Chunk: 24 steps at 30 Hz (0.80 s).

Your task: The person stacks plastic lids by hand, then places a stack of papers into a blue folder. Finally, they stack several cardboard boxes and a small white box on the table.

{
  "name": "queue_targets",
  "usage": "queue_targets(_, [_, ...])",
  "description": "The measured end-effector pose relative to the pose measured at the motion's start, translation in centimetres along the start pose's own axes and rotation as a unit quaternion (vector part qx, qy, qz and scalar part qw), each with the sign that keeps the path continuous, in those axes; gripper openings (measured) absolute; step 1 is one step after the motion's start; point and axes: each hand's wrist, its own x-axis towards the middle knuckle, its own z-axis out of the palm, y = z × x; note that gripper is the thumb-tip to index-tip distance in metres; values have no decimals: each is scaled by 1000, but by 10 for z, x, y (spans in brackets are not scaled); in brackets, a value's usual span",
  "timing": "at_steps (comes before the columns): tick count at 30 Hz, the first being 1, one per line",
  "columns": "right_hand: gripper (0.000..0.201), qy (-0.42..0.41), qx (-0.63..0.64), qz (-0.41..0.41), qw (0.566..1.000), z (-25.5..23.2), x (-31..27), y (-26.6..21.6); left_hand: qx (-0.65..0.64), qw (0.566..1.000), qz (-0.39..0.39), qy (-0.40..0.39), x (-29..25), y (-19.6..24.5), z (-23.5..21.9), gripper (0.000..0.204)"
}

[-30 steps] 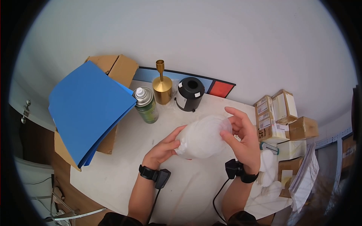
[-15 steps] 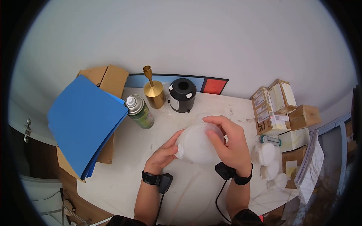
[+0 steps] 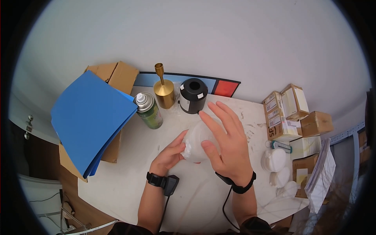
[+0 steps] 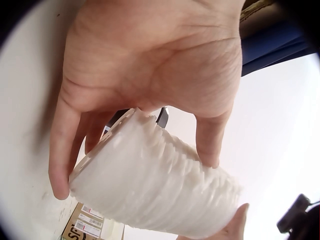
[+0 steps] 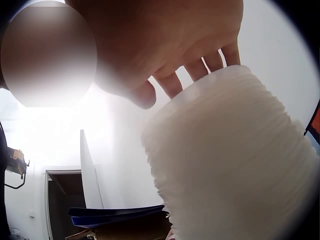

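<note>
My right hand (image 3: pixel 231 150) hid part of the white ruffled bundle (image 3: pixel 192 145) in the head view, and most fingers of my left hand (image 3: pixel 167 158) were lost beneath it. In the right wrist view the bundle's rim covered four fingertips, so I couldn't tell whether they touched, and its far end ran off the bottom edge. The left wrist view cut off most of my right hand. The blue folders (image 3: pixel 92 121) covered much of the cardboard box (image 3: pixel 124 78). Print on the spray can (image 3: pixel 152 117) and parcel boxes (image 3: pixel 275 119) was too small to read.
</note>
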Motion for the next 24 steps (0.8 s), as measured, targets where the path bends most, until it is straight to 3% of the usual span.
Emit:
queue_targets(2, [43, -56, 0, -1, 998, 5, -1, -5, 6, 1000, -1, 4, 3, -2, -3, 96])
queue_targets(5, [43, -75, -12, 25, 997, 29, -8, 8, 13, 1000, 1, 5, 5, -4, -7, 97])
queue_targets(8, [42, -67, 96, 22, 993, 17, -3, 8, 11, 1000, 14, -5, 3, 3, -1, 100])
queue_targets(11, [40, 84, 290, 88, 949, -6, 0, 19, -16, 999, 25, -24, 4, 4, 1, 105])
queue_targets(14, [35, 54, 105, 196, 973, -27, -9, 51, -17, 999, 35, -5, 4, 7, 2, 108])
queue_targets(16, [27, -61, -14, 282, 957, -28, -24, 76, -14, 999, 47, 7, 6, 9, 4, 107])
queue_targets(19, [22, -236, -117, 317, 911, -17, -45, 107, -24, 998, 55, 18, 7, 5, 1, 106])
queue_targets(24, [21, -278, -61, 320, 903, 3, -55, 129, -13, 998, 61, 23, 8, 8, 7, 103])
